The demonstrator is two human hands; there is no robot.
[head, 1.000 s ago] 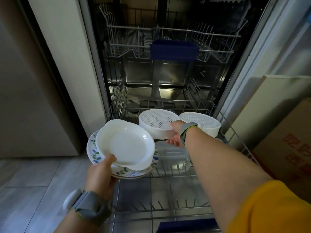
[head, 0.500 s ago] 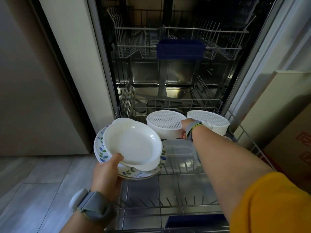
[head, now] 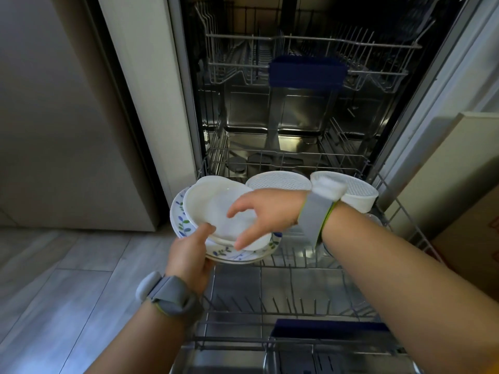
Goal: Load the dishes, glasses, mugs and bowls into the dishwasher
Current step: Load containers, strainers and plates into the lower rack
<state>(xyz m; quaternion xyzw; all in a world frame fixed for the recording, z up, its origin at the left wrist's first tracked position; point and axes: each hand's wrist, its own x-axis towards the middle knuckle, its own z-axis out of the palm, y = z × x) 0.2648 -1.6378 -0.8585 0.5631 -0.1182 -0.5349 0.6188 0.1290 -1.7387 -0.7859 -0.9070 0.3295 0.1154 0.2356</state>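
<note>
My left hand [head: 189, 256] grips the near edge of a stack of plates: a plain white dish [head: 208, 203] on top of a plate with a blue leaf pattern [head: 179, 222]. The stack hangs over the front left corner of the pulled-out lower rack [head: 291, 300]. My right hand [head: 259, 214] hovers over the white dish with spread fingers and holds nothing. Two white perforated bowls [head: 278, 180] [head: 359, 191] sit upside down at the back of the lower rack. A clear container [head: 305, 244] is partly hidden under my right wrist.
The dishwasher stands open, its upper rack [head: 310, 60] pushed in with a blue handle. A cabinet panel [head: 140, 103] borders the left side. A cardboard box [head: 475, 238] and a board stand at the right. Grey floor tiles [head: 67, 279] lie at the left.
My right hand left the perforated bowl at the back and swung left over the white dish. The left hand with the plate stack stayed roughly in place.
</note>
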